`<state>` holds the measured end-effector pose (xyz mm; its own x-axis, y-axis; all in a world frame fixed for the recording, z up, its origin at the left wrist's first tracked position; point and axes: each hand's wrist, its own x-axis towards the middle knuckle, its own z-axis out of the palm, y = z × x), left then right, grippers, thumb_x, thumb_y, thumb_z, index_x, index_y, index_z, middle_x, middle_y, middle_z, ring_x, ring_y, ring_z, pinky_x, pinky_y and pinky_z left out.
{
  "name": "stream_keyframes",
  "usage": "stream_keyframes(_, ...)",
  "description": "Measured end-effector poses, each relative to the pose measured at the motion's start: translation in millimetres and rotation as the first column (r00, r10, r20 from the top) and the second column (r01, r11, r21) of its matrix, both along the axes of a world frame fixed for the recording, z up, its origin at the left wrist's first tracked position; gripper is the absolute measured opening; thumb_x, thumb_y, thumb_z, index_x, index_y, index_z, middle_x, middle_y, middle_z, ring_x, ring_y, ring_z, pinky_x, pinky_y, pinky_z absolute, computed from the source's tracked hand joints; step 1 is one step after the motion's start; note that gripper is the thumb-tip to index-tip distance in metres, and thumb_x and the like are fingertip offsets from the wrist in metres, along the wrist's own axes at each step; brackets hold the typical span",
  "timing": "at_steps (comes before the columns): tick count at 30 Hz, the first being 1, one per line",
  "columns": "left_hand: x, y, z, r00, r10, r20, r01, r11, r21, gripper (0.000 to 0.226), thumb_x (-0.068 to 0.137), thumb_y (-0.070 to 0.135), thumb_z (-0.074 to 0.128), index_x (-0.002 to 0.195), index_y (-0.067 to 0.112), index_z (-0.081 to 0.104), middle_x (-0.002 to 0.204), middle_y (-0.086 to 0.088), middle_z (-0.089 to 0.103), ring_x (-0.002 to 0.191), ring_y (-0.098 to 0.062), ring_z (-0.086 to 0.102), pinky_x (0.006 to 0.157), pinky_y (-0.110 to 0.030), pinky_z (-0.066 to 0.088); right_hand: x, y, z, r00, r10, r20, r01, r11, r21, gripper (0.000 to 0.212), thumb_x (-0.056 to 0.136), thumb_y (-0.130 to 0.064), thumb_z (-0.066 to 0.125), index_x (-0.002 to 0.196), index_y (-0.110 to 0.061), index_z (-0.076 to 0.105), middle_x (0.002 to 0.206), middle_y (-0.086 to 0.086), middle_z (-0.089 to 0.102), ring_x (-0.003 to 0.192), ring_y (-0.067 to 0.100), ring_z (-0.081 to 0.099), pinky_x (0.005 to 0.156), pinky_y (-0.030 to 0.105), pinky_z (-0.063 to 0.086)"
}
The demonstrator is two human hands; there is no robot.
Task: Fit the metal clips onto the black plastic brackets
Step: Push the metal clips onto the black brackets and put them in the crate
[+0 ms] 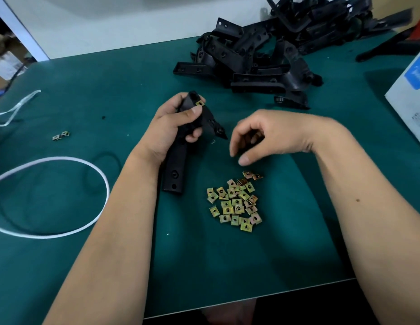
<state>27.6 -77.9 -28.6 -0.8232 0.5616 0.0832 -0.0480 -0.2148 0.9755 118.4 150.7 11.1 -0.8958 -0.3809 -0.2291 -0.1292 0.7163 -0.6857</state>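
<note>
On the green mat (227, 266), toward twelve o'clock from centre, I see my left hand (173, 123) gripping a black bracket (175, 170), thumb pressed just below a metal clip (199, 103) seated at its upper end. My right hand (258, 134) hovers at three o'clock of it, fingers loosely curled, holding nothing I can see. Loose clips (234, 202) lie at six o'clock; the bracket pile (263, 55) at one o'clock.

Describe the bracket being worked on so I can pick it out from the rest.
On the green mat, skip the black pile at the far right. The bracket stands alone near centre, gripped by the left hand, a brass-coloured clip at its upper end.
</note>
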Motion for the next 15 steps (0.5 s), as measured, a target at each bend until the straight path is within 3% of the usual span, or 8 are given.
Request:
stream_keyframes(3, 1, 1, 1, 1.0, 0.011, 0.0, -0.011, 1.0, -0.003, 0.007, 0.098, 0.005, 0.057, 0.103, 0.01, 0.059, 0.085, -0.012, 0.054, 0.055, -0.02, 0.048, 0.047, -0.023, 0.034, 5, 0, 10, 0.995, 0.082, 0.064, -0.09, 0.987, 0.135, 0.029, 0.072, -0.038, 0.091, 0.096, -0.038, 0.075, 0.103, -0.005, 0.069, 0.1, 0.018, 0.063, 0.094, 0.046, 0.051)
stream_keyframes(7, 2, 1, 2, 0.999, 0.033, 0.02, -0.033, 0.999, 0.007, 0.007, 0.099, 0.005, 0.056, 0.105, 0.009, 0.057, 0.084, -0.012, 0.053, 0.057, -0.02, 0.048, 0.047, -0.023, 0.034, 6, -8, 9, 0.993, 0.095, 0.074, -0.11, 0.966, 0.234, 0.025, 0.069, -0.036, 0.093, 0.085, -0.041, 0.075, 0.099, -0.011, 0.067, 0.097, 0.012, 0.06, 0.088, 0.035, 0.05)
stream_keyframes(11, 3, 1, 4, 0.999, 0.036, 0.025, -0.036, 0.999, 0.005, 0.009, 0.099, 0.005, 0.055, 0.107, 0.009, 0.057, 0.084, -0.01, 0.054, 0.057, -0.019, 0.049, 0.047, -0.023, 0.034, 5, -11, 6, 0.998, 0.058, 0.01, -0.059, 0.988, 0.141, 0.019, 0.076, -0.024, 0.091, 0.084, -0.034, 0.077, 0.088, -0.012, 0.074, 0.084, 0.004, 0.066, 0.075, 0.022, 0.051)
stream_keyframes(15, 2, 3, 4, 0.991, 0.117, 0.058, -0.119, 0.992, 0.031, 0.009, 0.099, 0.006, 0.055, 0.106, 0.01, 0.053, 0.081, -0.005, 0.056, 0.057, -0.017, 0.049, 0.047, -0.022, 0.034, -4, -27, -9, 0.973, -0.052, -0.226, 0.069, 0.995, 0.07, 0.018, 0.081, -0.017, 0.086, 0.084, -0.029, 0.072, 0.08, -0.016, 0.07, 0.075, -0.006, 0.063, 0.067, 0.008, 0.043)
